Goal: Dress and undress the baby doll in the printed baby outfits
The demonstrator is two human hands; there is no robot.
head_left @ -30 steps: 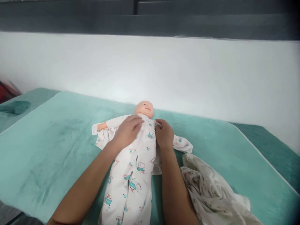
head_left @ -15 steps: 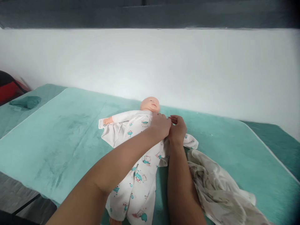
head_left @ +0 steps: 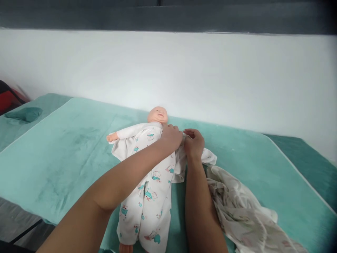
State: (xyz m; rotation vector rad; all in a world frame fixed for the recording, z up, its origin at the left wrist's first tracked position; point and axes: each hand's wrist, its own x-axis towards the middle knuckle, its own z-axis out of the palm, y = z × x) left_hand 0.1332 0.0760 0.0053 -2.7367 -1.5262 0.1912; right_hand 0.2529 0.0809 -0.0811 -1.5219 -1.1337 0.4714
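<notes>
A baby doll (head_left: 158, 115) lies face up on a teal mat (head_left: 73, 147), dressed in a white printed sleepsuit (head_left: 150, 191). My left hand (head_left: 171, 137) reaches across the doll's chest and is closed on the sleepsuit fabric at the shoulder. My right hand (head_left: 194, 143) is right beside it, fingers curled, gripping the same fabric near the doll's far arm. The two hands touch. The doll's other arm (head_left: 123, 133) stretches out to the left, a bare hand showing. A bare foot (head_left: 125, 248) shows at the bottom edge.
A crumpled pale cloth (head_left: 242, 214) lies on the mat right of my right forearm. A white wall (head_left: 184, 77) runs behind the mat. At the far left lie a dark green cloth (head_left: 23, 114) and something red (head_left: 7, 100).
My left hand moved from the doll's chest across to its shoulder and closed on the fabric next to my right hand. The view shifted slightly.
</notes>
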